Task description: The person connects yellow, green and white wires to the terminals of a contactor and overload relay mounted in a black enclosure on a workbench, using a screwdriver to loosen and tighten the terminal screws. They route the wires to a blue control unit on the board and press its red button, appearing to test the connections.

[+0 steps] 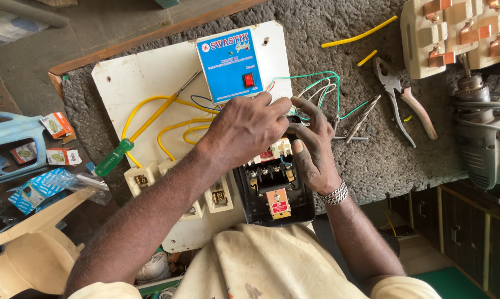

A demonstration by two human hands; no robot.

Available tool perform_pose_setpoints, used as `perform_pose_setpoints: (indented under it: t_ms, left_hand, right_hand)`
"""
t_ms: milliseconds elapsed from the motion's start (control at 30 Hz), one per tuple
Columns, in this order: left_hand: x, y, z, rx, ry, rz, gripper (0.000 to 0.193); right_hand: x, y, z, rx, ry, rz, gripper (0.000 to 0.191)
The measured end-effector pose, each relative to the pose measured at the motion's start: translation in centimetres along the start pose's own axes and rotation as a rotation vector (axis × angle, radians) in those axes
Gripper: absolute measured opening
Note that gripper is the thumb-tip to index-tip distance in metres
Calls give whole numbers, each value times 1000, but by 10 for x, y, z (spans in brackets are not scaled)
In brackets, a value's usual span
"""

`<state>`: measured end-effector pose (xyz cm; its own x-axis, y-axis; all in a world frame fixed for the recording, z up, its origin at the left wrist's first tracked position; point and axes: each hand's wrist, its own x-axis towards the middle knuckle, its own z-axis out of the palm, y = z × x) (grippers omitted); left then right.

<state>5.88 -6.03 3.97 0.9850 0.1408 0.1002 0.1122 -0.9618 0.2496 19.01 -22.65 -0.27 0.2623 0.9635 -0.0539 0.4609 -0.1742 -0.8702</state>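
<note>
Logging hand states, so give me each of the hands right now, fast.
Left hand: curled over the top of the black switch unit; a grip cannot be told.
Right hand: fingers pinching at the thin wires there.

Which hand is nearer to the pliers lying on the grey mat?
The right hand. It is at the black switch box, just left of the pliers; the left hand is farther left, over the white board.

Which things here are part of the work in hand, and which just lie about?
In hand: left hand, right hand, black switch box, green and white wires, white board.
Lying about: pliers, green-handled screwdriver, drill, yellow wire offcuts.
</note>
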Motion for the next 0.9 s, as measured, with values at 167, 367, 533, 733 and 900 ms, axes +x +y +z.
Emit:
perform_pose_setpoints:
  t_ms: [167,367,533,733,900]
  left_hand:
    - [2,-5,-1,-32,-28,25,11]
    - [3,-7,-1,-57,-54,43,16]
    - [5,-7,-2,-61,-78,47,17]
    - [8,-3,0,11,-86,59,23]
    - [15,-3,3,69,-124,105,22]
  right_hand:
    - [-1,1,2,-28,44,-4,67]
    - [-1,1,3,14,66,-9,67]
    - [-2,-1,4,-9,119,-9,64]
    - [-5,1,5,-23,141,-2,61]
    - [-5,4,6,-32,155,-22,59]
